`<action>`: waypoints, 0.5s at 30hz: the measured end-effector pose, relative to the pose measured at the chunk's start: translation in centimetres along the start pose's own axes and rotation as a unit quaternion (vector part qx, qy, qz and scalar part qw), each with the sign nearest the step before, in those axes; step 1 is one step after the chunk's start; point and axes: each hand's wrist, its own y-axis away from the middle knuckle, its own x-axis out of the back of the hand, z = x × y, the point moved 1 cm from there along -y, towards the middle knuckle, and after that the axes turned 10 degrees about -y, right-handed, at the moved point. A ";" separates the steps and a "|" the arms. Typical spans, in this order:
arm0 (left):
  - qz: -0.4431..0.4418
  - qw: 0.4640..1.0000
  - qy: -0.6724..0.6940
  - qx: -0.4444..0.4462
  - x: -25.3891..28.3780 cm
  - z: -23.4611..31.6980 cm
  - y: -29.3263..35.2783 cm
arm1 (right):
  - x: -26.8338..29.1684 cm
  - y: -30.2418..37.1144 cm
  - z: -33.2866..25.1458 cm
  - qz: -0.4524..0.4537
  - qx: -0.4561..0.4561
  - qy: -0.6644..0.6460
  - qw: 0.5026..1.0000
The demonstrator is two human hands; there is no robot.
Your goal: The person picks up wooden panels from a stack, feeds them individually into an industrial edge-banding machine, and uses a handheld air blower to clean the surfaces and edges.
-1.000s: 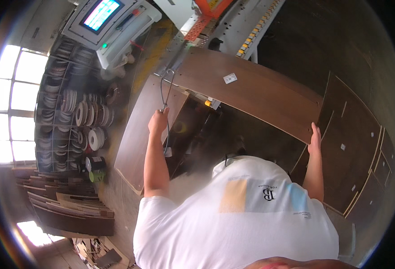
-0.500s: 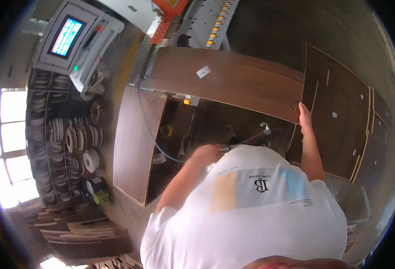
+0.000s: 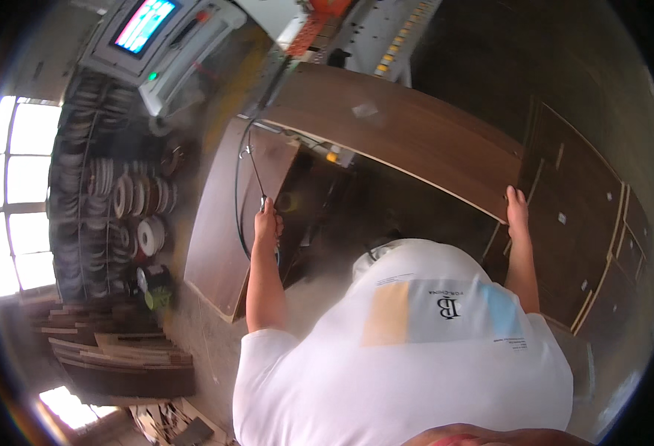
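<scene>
A long brown board [image 3: 416, 126] with a pale label lies across in front of me, its far-left end at the machine. My right hand [image 3: 518, 213] grips the board's near right corner, fingers on its end. In my left hand [image 3: 267, 225] is an air blow gun [image 3: 257, 178], my fingers closed round its handle. Its thin nozzle points away from me, over a second brown panel [image 3: 219, 215] at the left. From the gun a dark air hose [image 3: 238, 197] loops beside that panel.
A control panel with a lit screen [image 3: 143, 26] stands far left. Rolls of edge banding [image 3: 150, 236] fill a rack below it. Stacked boards [image 3: 119, 368] lie lower left, and more brown panels [image 3: 572, 215] stand at right. The machine's roller track [image 3: 395, 52] runs at the back.
My left hand has swung from near my belly out to the left, and the blow gun's nozzle has turned from right to away from me. My right hand stays at the board's corner.
</scene>
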 end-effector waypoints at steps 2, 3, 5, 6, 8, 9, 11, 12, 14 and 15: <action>-0.059 0.998 0.023 -0.009 -4.3 0.1 0.4 | -0.1 1.1 -2.0 -0.012 0.006 0.011 1.000; -0.089 0.995 0.035 -0.013 -6.4 -0.1 0.5 | -0.3 1.0 -1.3 0.008 0.022 -0.008 1.000; -0.201 0.975 -0.082 -0.048 -9.7 -1.8 0.5 | -1.0 2.3 -3.4 -0.007 -0.003 0.008 1.000; -0.262 0.956 -0.125 -0.041 -11.7 -2.7 1.3 | -0.4 2.1 -2.6 -0.012 -0.029 -0.002 0.999; -0.286 0.814 -0.460 -0.211 -13.4 -4.4 2.6 | -0.3 1.4 -0.9 -0.028 -0.080 -0.027 0.996; -0.384 0.786 -0.455 -0.165 -13.8 -4.4 3.5 | -0.2 1.3 -0.1 -0.026 -0.098 -0.056 0.993; -0.397 0.698 -0.561 -0.203 -13.6 -4.0 4.9 | -1.3 2.2 -0.1 -0.042 -0.129 -0.107 0.985; -0.386 0.685 -0.560 -0.262 -13.0 -5.1 5.0 | -1.4 2.7 -0.7 -0.049 -0.165 -0.102 0.980; -0.393 0.671 -0.575 -0.254 -12.4 -3.5 5.8 | -2.3 3.8 -0.4 -0.049 -0.218 -0.218 0.950; -0.352 0.720 -0.544 -0.249 -12.4 -2.9 5.9 | -2.9 4.2 -0.1 -0.050 -0.245 -0.274 0.929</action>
